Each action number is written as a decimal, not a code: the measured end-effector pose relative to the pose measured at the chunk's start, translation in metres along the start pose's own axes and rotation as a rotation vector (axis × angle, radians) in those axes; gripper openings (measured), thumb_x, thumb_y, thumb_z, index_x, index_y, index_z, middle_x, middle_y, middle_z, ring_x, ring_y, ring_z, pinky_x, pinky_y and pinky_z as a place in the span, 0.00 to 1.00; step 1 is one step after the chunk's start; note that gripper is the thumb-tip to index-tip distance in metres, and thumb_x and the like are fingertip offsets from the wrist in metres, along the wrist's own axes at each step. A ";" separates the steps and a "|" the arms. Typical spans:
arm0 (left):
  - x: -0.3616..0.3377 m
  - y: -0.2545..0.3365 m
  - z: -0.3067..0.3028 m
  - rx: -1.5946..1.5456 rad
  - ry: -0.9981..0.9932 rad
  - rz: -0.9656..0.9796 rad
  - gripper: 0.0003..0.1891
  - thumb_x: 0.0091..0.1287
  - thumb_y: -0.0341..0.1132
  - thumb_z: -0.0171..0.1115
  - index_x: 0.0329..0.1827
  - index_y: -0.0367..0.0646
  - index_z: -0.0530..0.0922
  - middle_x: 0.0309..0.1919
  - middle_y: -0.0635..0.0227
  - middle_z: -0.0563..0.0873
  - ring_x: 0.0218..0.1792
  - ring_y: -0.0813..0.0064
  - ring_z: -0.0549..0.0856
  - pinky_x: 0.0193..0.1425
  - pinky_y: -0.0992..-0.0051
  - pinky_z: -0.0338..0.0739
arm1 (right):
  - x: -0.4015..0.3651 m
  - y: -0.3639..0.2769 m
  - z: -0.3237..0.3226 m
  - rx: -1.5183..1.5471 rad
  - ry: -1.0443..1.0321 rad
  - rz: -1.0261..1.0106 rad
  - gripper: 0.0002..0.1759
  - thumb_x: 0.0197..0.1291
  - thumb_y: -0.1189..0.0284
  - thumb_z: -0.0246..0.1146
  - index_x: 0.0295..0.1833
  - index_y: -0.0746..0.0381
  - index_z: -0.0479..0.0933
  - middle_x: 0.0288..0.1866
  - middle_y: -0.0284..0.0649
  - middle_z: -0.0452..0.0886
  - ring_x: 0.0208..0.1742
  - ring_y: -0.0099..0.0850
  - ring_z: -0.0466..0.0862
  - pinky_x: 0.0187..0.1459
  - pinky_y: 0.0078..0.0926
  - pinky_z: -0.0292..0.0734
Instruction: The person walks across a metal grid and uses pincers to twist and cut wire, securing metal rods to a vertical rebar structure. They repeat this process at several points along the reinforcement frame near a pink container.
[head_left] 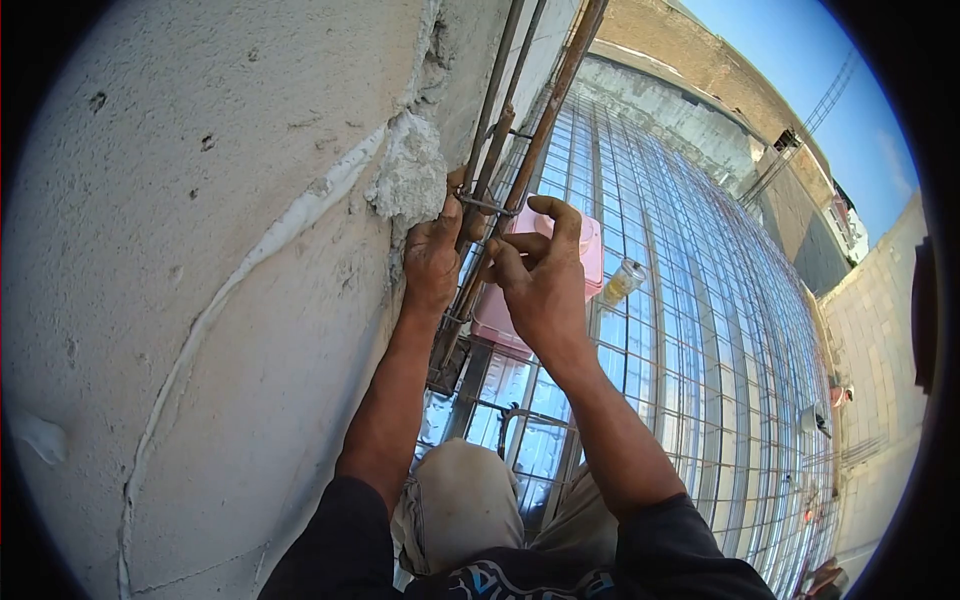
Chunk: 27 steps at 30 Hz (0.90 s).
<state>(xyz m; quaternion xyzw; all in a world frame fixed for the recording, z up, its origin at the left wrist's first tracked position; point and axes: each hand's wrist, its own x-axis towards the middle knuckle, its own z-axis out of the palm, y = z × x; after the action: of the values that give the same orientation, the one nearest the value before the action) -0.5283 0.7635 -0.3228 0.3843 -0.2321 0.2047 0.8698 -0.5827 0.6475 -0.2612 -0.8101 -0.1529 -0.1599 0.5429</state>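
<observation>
Steel reinforcing bars (548, 135) run in a bundle along the wall, crossed by a thin stirrup (485, 203). My left hand (435, 262) is closed around the bars just below the stirrup. Its thumb points up against the wall side, and some fingertips show behind the steel. Close by on the right, my right hand (545, 285) has its thumb and a finger pinched together at the bars, with the index finger bent above. Whatever lies in that pinch is too small to make out. Behind this hand is a pink plastic container (592, 250), partly hidden.
A rough plastered wall (230, 240) fills the left, with a lump of mortar (410, 165) jutting out beside my left hand. A rebar grid (690, 290) spreads over shiny metal decking. A clear jar (624, 282) of yellowish contents stands there. Near my knee (465, 490) lies a dark curved tool (512, 415).
</observation>
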 end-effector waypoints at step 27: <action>-0.006 -0.015 -0.033 0.733 -0.037 0.182 0.18 0.79 0.43 0.45 0.47 0.37 0.78 0.37 0.69 0.83 0.38 0.74 0.82 0.45 0.68 0.78 | -0.001 -0.015 0.053 -0.233 0.221 -0.278 0.14 0.66 0.75 0.61 0.57 0.65 0.77 0.44 0.48 0.86 0.46 0.39 0.87 0.48 0.33 0.81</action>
<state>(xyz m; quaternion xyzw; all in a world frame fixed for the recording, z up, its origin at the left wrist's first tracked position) -0.5169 0.7782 -0.3539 0.6513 -0.1924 0.3438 0.6486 -0.5844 0.7023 -0.2685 -0.8161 -0.1831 -0.3376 0.4317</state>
